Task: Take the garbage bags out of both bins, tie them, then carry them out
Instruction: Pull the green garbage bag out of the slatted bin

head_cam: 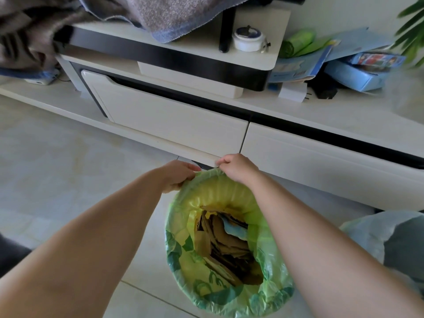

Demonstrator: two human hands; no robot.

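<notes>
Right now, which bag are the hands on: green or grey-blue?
The green bag lining the bin; left hand and right hand pinch its far rim. The grey-blue bag sits untouched at right.

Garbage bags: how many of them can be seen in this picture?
2. A green bag lines the bin between the arms, both hands at its far rim. A pale bag lies at the right edge, partly cut off. Others may be out of view.
</notes>
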